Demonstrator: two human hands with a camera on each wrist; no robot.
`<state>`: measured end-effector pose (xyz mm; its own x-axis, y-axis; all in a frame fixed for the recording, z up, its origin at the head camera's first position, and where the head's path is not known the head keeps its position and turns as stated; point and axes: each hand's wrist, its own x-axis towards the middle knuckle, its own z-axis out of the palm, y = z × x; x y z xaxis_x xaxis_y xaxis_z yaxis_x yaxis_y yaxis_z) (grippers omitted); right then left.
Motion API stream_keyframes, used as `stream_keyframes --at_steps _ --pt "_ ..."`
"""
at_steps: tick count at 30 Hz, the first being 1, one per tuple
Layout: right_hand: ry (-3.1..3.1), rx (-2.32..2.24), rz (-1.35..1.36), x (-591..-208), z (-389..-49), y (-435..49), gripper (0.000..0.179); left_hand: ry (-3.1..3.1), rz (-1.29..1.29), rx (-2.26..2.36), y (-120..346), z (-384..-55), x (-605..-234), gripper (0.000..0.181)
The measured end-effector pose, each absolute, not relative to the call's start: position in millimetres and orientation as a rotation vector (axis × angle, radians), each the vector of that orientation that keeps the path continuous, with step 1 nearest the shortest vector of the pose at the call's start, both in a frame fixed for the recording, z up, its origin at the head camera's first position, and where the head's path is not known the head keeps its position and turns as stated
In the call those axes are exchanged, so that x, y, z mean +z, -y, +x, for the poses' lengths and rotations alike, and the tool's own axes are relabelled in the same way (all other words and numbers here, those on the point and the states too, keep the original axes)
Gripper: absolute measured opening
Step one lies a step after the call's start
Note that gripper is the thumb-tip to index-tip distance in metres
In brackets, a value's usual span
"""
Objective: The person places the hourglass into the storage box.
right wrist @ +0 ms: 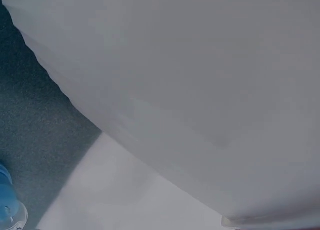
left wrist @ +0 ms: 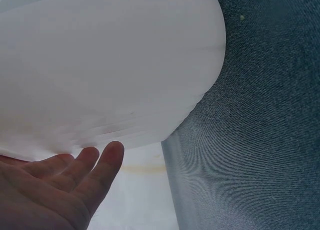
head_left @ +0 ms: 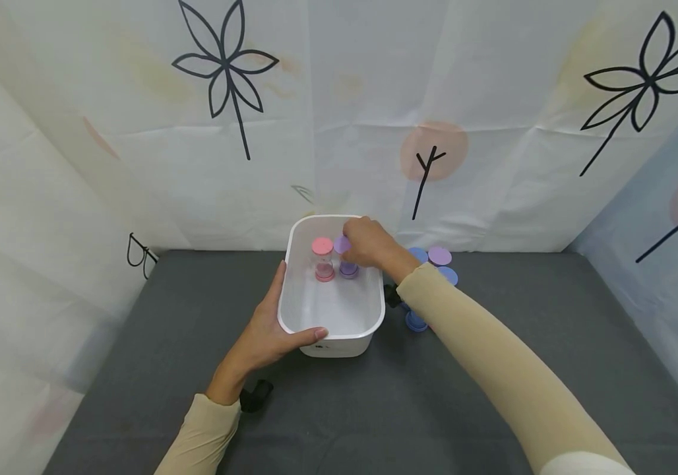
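Note:
A white plastic tub stands on the dark table. In it, a small clear jar with a pink lid stands upright. Beside that is a similar jar with a purple lid, which my right hand grips near its top from the right, hiding part of it. My left hand rests against the tub's near left corner, thumb along the front rim. In the left wrist view its fairly straight fingers touch the outer wall. The right wrist view shows mostly tub wall, not the hand.
Right of the tub, several jars with blue and purple lids stand on the dark cloth, partly behind my right forearm. A blue jar shows at the right wrist view's edge. A patterned white curtain hangs behind the table.

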<state>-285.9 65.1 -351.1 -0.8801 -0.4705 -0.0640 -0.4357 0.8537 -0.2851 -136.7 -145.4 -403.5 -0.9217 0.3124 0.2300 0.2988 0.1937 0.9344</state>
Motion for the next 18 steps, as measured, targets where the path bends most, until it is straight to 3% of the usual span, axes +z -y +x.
stream_keyframes --at_steps 8,18 --pt "-2.929 -0.315 -0.721 -353 -286 -62 0.021 -2.415 0.621 1.896 150 -146 -424 0.126" --pt "-2.929 -0.314 -0.717 -355 -285 -62 0.022 -2.408 0.634 1.905 148 -141 -415 0.125"
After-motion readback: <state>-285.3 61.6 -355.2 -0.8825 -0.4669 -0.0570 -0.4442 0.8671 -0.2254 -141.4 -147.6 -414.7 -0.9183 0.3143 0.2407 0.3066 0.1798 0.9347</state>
